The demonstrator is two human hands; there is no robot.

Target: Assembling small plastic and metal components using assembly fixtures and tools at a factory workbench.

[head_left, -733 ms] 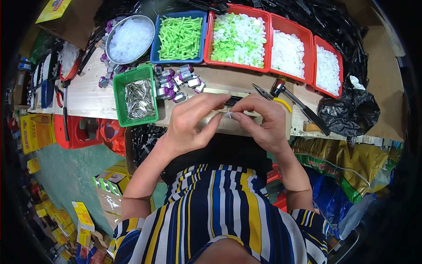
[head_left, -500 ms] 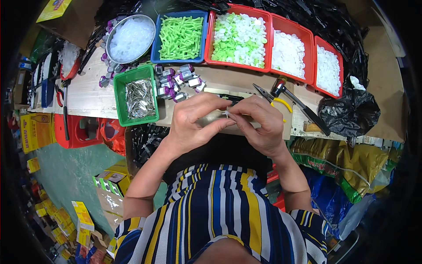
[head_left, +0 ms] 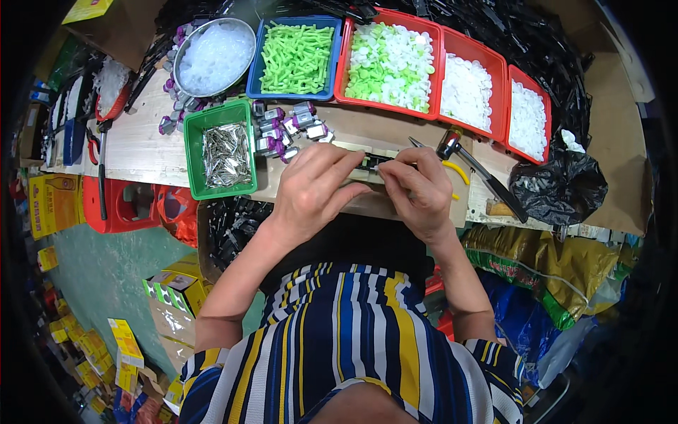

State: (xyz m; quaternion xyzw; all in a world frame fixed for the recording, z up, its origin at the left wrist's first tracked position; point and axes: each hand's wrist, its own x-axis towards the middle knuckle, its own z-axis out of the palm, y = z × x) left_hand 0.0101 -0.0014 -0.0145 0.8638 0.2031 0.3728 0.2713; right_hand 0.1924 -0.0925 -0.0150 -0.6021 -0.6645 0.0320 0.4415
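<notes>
A narrow black plastic part (head_left: 372, 162) lies in a pale holder at the bench's front edge, between my hands. My left hand (head_left: 311, 187) reaches its fingertips to the part's left end. Its thumb stands apart from the forefinger, with nothing visible between them. At the part's right end, my right hand (head_left: 421, 191) has thumb and forefinger pinched together; whatever they hold is hidden. Small motors (head_left: 304, 116) with purple ends lie just beyond my left hand. Right of my right hand are yellow-handled pliers (head_left: 458, 169) and a black-handled hammer (head_left: 487, 173).
A green bin (head_left: 187, 152) holds metal pins. Behind stand a bowl (head_left: 252, 53) of clear pieces, a blue bin (head_left: 250, 85) of green sticks, and red bins (head_left: 387, 107) of green and white pieces. A black plastic bag (head_left: 558, 187) sits at the right; black parts pile up behind.
My hands have parted slightly from the small pale piece they were pinching together. The right fingers have come down to the black part, which now shows more between my hands.
</notes>
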